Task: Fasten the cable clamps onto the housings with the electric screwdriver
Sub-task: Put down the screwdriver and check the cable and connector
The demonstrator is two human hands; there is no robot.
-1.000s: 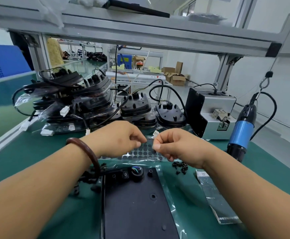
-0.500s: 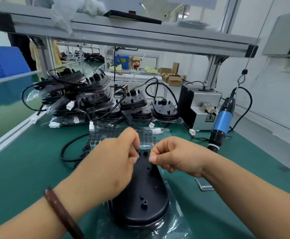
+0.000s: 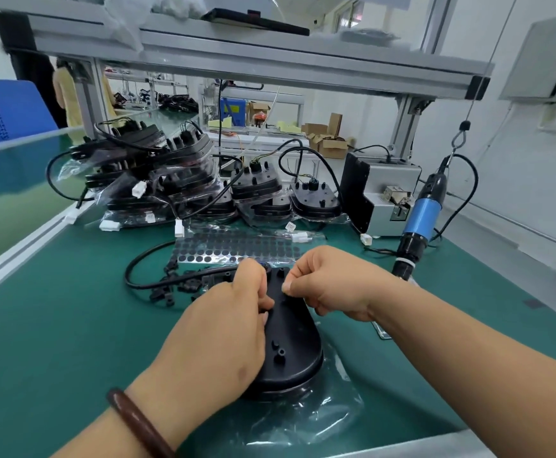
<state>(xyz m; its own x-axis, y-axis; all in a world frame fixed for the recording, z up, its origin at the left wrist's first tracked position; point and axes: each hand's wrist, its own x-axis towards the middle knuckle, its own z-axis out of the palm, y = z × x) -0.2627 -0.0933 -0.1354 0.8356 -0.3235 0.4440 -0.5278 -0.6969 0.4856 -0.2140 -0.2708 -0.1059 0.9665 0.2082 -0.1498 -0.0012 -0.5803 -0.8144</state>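
Black oval plastic housing (image 3: 298, 328), no clamp fastened yet; left hand (image 3: 223, 328), right hand (image 3: 332, 282) pinched above it, contents indiscernible; blue electric screwdriver (image 3: 423, 216) right of housing, untouched.

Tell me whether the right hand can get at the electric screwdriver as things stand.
Probably yes. The screwdriver hangs just right of the right hand, over bare mat, with nothing between them. But the fingers are pinched together over the housing, so they would have to open first.
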